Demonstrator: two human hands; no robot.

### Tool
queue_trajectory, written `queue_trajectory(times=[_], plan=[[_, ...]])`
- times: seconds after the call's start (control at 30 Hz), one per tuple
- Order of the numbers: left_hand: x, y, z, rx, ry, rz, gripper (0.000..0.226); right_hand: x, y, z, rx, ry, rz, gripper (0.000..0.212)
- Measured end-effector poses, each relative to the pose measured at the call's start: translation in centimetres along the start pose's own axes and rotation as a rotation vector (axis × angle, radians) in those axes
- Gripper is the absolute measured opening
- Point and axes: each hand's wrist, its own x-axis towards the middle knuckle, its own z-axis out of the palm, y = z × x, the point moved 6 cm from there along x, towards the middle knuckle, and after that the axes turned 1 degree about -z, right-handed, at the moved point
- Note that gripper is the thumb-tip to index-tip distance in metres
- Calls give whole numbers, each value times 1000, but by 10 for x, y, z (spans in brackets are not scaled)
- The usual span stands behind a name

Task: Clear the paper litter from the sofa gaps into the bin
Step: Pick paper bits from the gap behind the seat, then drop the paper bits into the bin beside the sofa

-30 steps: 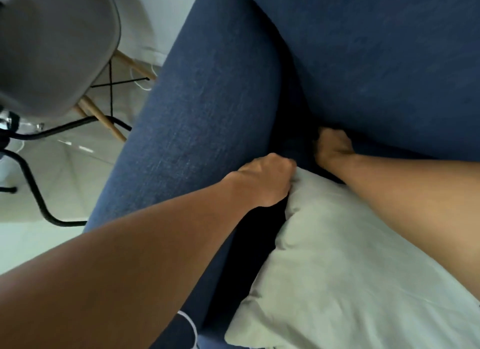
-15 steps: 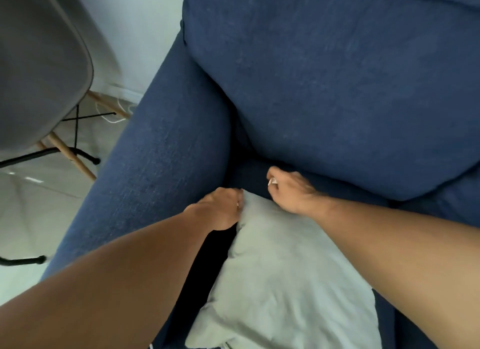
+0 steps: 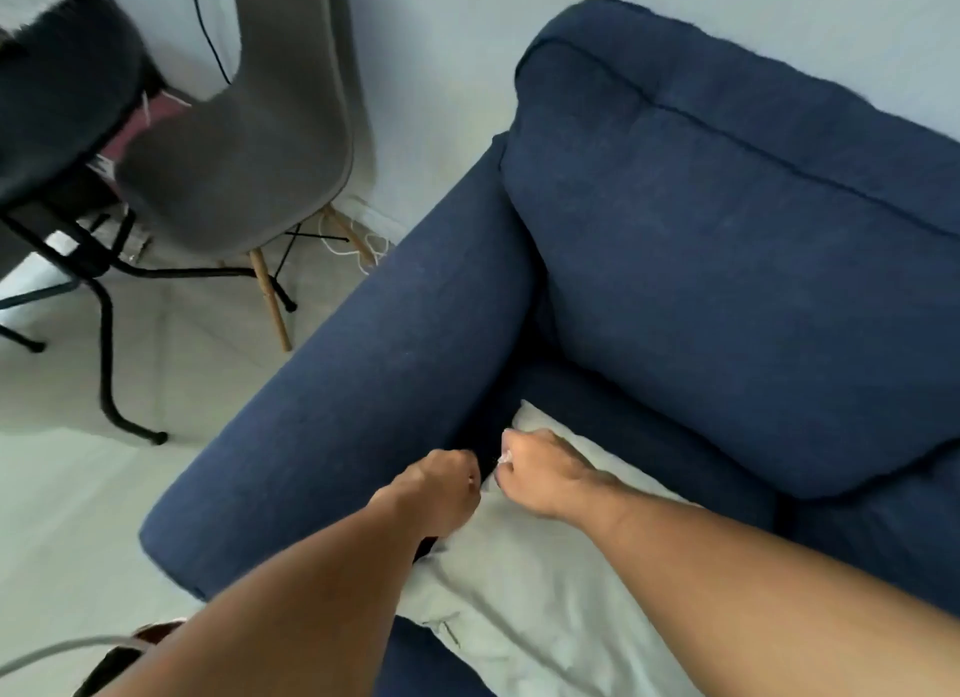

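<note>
1. Sofa, dark blue fabric, taken as landmark; its armrest runs along the seat's near-left side; wall behind it.
2. Pale grey pillow lies on the sofa seat, its top corner against the gap beside the armrest.
3. Left hand closed in a fist at the pillow's edge by the armrest; whether it grips the fabric cannot be told.
4. Right hand closed over the pillow's top corner; a small white paper scrap pinched at the fingertips, just off the armrest gap.
5. Grey chair stands on the floor left of the sofa, well apart.
</note>
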Motion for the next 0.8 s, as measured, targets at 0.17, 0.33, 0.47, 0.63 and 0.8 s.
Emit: queue_trajectory(times=[0.17, 0.33, 0.47, 0.63, 0.8], plan=[[-57, -57, 10, -69, 17, -80, 12, -27, -64, 35, -101, -124, -123, 13], [-114, -121, 4, -65, 137, -153, 18, -45, -134, 65, -172, -217, -212, 18], [-155, -171, 4, -21, 182, -166, 22, -55, -200, 90, -255, -266, -310, 20], [-222, -241, 2, -93, 275, -277, 32, -69, -281, 126, -366, -291, -418, 21], [-286, -315, 22, -189, 294, -412, 30, -94, -343, 164, -477, -295, -490, 23]])
